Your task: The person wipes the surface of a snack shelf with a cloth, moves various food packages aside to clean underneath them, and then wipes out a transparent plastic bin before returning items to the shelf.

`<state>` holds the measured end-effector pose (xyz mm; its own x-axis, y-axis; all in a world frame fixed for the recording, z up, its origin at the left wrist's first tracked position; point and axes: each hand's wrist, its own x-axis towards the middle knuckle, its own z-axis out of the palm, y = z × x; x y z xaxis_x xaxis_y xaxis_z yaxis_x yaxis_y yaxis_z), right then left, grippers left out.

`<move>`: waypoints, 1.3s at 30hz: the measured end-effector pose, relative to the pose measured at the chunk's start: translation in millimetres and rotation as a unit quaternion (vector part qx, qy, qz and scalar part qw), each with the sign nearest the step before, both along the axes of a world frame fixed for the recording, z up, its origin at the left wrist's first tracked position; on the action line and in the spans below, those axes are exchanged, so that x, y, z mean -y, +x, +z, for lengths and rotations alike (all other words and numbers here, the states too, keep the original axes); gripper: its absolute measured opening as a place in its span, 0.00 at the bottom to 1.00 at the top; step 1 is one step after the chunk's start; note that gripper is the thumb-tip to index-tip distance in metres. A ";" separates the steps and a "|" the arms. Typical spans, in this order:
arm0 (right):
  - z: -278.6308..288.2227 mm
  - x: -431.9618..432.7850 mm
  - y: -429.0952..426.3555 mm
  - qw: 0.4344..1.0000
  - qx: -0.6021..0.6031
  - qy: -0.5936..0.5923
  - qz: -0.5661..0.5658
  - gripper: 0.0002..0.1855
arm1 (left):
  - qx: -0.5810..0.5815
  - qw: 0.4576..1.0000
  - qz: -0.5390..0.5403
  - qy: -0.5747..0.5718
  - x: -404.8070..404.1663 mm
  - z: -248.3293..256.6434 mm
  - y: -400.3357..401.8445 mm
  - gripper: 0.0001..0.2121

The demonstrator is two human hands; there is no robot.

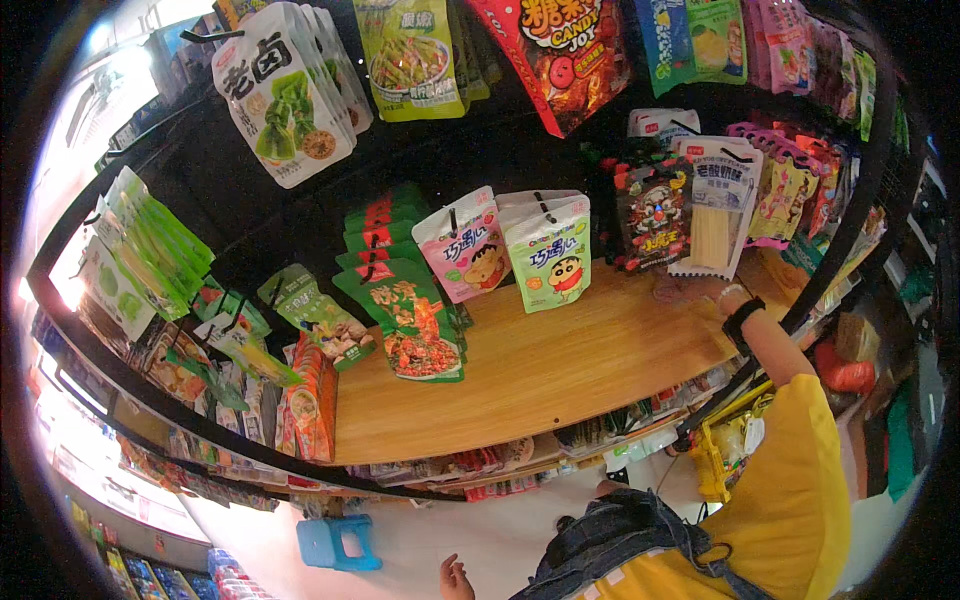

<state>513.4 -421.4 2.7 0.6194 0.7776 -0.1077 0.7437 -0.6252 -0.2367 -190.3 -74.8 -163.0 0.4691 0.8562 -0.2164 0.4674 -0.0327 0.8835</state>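
Observation:
My right hand (730, 295), with a black band on its wrist, reaches over the wooden shelf board (525, 367). It is at the lower edge of a hanging white snack packet (709, 217); its fingers are blurred and partly hidden, so a grip cannot be made out. A dark cartoon packet (654, 214) hangs just left of it. Low in the picture, my left hand (455, 579) is down over the floor, fingers loosely apart, holding nothing. Pink (465, 244) and light green (550, 255) cartoon pouches hang on hooks above the board's middle.
Green pouches with red food pictures (416, 322) hang to the left, beside orange packets (311, 397) on the board. White pouches (283, 94) and a red candy bag (562, 60) hang higher. Below are a blue plastic stool (337, 541) and a yellow basket (709, 461).

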 end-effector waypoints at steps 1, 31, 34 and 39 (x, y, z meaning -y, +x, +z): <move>0.3 0.9 6.2 1.000 0.000 0.002 -0.005 0.38 | -0.025 1.000 0.002 0.008 8.0 15.7 6.4 0.15; 57.7 -33.0 -237.8 0.990 0.115 0.069 -0.037 0.33 | -0.069 0.995 -0.054 0.053 16.3 85.0 70.1 0.11; 59.7 -42.8 -197.2 0.990 0.135 0.037 -0.021 0.30 | -0.058 0.996 -0.048 0.054 16.5 79.9 66.6 0.11; 50.0 -82.7 -88.9 0.939 0.290 -0.027 0.182 0.29 | -0.061 0.997 -0.026 0.045 21.5 73.2 58.1 0.11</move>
